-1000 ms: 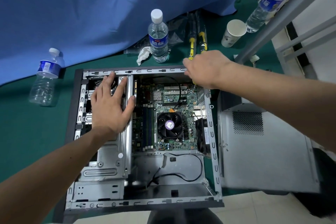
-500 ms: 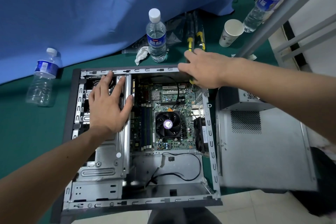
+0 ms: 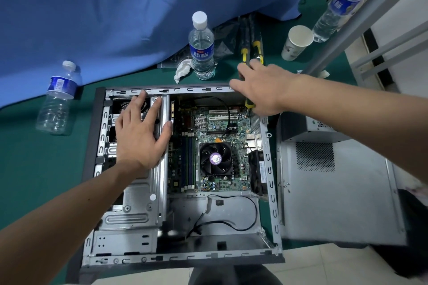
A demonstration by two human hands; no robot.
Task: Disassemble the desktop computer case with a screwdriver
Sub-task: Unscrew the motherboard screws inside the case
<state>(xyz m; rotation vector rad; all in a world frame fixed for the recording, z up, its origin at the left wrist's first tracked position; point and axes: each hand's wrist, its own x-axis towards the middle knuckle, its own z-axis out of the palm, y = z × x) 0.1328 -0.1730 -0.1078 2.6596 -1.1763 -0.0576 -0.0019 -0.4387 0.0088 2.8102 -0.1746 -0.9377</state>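
An open desktop computer case (image 3: 269,169) lies flat on the green table, its motherboard (image 3: 208,127) and black CPU fan (image 3: 215,158) exposed. My left hand (image 3: 141,132) rests flat, fingers spread, on the metal drive cage (image 3: 136,203) at the case's left side. My right hand (image 3: 261,87) grips a yellow-and-black screwdriver (image 3: 249,104) upright at the far right corner of the case. Its tip points down at the motherboard's top right corner. Most of the handle is hidden inside my fist.
The removed side panel (image 3: 335,192) and a grey box (image 3: 308,126) lie right of the case. Two more screwdrivers (image 3: 251,46), a water bottle (image 3: 201,46), a crumpled tissue (image 3: 183,69) and a paper cup (image 3: 296,41) sit behind. Another bottle (image 3: 58,99) lies at left. A metal frame (image 3: 361,16) stands at right.
My right hand shifted slightly toward the case's far right corner with the screwdriver, whose lower end now shows below my fist. The left hand stayed on the drive cage.
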